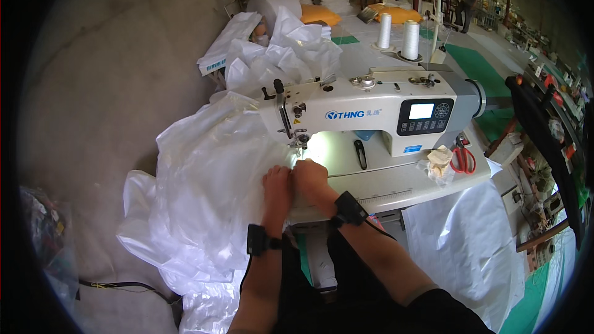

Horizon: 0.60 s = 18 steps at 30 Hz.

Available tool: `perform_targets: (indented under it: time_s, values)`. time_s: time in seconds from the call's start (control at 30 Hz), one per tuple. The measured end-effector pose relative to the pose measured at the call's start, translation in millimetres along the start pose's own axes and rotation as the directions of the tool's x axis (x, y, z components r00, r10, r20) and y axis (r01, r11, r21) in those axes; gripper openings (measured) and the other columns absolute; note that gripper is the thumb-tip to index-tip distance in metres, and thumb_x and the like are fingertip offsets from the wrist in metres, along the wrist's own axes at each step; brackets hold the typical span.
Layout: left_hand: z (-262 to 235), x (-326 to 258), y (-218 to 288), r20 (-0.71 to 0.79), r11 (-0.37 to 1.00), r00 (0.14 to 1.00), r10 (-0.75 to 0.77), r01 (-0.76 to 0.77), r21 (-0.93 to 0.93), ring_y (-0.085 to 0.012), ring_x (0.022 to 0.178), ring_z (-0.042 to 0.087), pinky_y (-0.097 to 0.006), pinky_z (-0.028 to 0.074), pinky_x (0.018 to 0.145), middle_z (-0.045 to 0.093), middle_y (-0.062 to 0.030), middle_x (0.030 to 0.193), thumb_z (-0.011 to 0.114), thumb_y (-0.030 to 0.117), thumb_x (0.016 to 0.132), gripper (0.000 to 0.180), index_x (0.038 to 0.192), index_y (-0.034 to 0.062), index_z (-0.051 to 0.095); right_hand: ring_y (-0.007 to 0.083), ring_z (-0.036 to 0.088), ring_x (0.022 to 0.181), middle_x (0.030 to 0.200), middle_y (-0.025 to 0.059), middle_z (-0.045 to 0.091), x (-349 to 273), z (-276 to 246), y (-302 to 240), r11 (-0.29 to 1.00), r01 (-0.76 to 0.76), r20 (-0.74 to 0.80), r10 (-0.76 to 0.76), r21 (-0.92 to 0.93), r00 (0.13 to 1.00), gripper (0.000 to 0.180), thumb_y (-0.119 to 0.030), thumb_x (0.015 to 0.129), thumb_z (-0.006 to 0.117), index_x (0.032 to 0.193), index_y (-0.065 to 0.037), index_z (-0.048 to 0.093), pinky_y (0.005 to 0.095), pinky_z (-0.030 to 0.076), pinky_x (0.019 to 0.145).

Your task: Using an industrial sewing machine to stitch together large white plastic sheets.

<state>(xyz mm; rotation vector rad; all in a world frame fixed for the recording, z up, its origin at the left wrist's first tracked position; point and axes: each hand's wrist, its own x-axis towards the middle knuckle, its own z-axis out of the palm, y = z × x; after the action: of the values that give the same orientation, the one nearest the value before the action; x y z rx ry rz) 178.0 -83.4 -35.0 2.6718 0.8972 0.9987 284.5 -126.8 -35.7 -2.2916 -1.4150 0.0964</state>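
A white sewing machine (346, 108) stands in front of me, its lamp lighting the needle area. A large, crumpled, translucent white plastic sheet (204, 167) spreads over its left side and hangs down toward the floor. My left hand (277, 187) is closed on the sheet's right edge, just in front of the needle. Close beside it, my right hand (310, 179) is curled with the fingers together at the same edge, nearest the presser foot. The fingertips and the exact grip are partly hidden. Each wrist wears a black strapped device.
On the machine bed lie a black thread snipper (360, 154), red-handled scissors (463, 159) and a cream cloth scrap (439, 162). White thread cones (410, 40) stand behind. Another white sheet (464, 235) hangs at right. A concrete wall (124, 86) rises at left; a person stands far off.
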Motion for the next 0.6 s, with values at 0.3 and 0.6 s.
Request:
perform_targets:
  time_s: [0.3, 0.6]
  values:
    - [43.4, 37.7, -48.7, -0.191, 0.993, 0.981, 0.029, -0.051, -0.11, -0.0368, 0.08, 0.056, -0.046, 0.046, 0.071, 0.059, -0.0167, 0.081, 0.058, 0.005, 0.076, 0.006, 0.08, 0.0005, 0.06, 0.024, 0.051, 0.094, 0.094, 0.0074, 0.054, -45.5, -51.2, 65.9, 0.924, -0.262, -0.542, 0.075, -0.277, 0.837, 0.019, -0.019, 0.078, 0.06, 0.092, -0.007, 0.063, 0.0375, 0.041, 0.077]
    - [31.5, 44.3, -80.8, -0.179, 0.999, 0.984, 0.002, -0.011, -0.052, -0.0364, 0.081, 0.058, -0.044, 0.047, 0.071, 0.061, -0.0162, 0.083, 0.057, 0.011, 0.078, 0.011, 0.082, 0.0031, 0.063, 0.0266, 0.059, 0.092, 0.095, 0.0118, 0.058, -35.9, -54.9, 115.7, 0.866, -0.241, -0.254, 0.137, -0.439, 0.957, 0.015, -0.018, 0.082, 0.059, 0.084, -0.004, 0.063, 0.0392, 0.049, 0.073]
